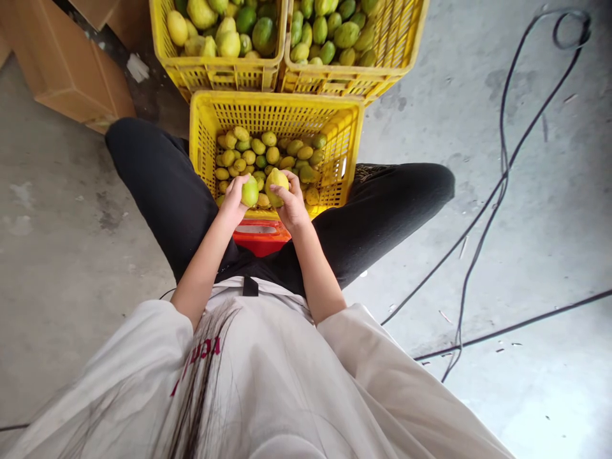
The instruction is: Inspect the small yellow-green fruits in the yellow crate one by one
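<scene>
Over the crate's near rim (262, 215), wide floor (406, 255) spreading toward cables (503, 167), the left hand (235, 193) clamped green fruit (249, 192), the right hand (293, 203) yellow fruit (276, 181).

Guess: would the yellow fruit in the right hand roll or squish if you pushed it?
The yellow fruit would probably roll, maybe wobbly, because it's rounded but tapered. It's likely firm: the right hand grips it with no dent visible.
</scene>
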A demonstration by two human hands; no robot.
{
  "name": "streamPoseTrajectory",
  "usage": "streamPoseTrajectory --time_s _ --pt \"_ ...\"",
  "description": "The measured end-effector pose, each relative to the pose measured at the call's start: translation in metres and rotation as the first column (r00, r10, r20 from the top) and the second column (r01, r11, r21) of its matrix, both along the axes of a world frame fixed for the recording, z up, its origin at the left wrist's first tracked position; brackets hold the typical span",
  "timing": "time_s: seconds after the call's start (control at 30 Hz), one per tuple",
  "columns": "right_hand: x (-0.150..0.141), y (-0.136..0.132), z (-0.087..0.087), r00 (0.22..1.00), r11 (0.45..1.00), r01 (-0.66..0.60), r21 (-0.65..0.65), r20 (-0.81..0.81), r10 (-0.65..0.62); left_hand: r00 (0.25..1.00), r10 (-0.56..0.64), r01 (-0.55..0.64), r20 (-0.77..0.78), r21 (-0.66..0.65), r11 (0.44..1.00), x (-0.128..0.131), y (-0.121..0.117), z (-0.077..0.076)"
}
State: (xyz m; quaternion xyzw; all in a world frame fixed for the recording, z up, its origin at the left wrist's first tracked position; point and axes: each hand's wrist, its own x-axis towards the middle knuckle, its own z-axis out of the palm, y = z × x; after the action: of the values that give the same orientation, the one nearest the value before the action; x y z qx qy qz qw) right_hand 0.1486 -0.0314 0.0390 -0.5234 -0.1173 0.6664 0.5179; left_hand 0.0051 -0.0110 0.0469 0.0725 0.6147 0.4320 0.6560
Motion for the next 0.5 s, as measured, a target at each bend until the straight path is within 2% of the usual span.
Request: streamPoseTrajectory --time_s 0.13,0.3,0.4,0.5 --pt "0.003 0.0 -0.003 0.999 0.999 -0.043 0.018 0.012 0.042 0.998 0.021 -0.018 0.054 -0.057 0.998 0.001 0.004 0.0" --pt "0.003 -0.003 0.0 0.993 0.993 -0.116 0.008 -0.014 0.116 0.996 0.045 -0.035 0.074 -0.121 0.992 0.005 0.006 0.013" --pt "0.001 -0.002 0.004 0.993 0.994 -0.11 -0.01 -0.036 0.11 0.999 0.032 -0.028 0.028 -0.122 0.992 0.008 0.005 0.022" --pt "0.002 0.001 0.004 0.996 0.997 -0.072 0.001 -0.047 0.072 1.0 0.027 -0.027 0.006 -0.09 0.996 0.01 0.003 0.024"
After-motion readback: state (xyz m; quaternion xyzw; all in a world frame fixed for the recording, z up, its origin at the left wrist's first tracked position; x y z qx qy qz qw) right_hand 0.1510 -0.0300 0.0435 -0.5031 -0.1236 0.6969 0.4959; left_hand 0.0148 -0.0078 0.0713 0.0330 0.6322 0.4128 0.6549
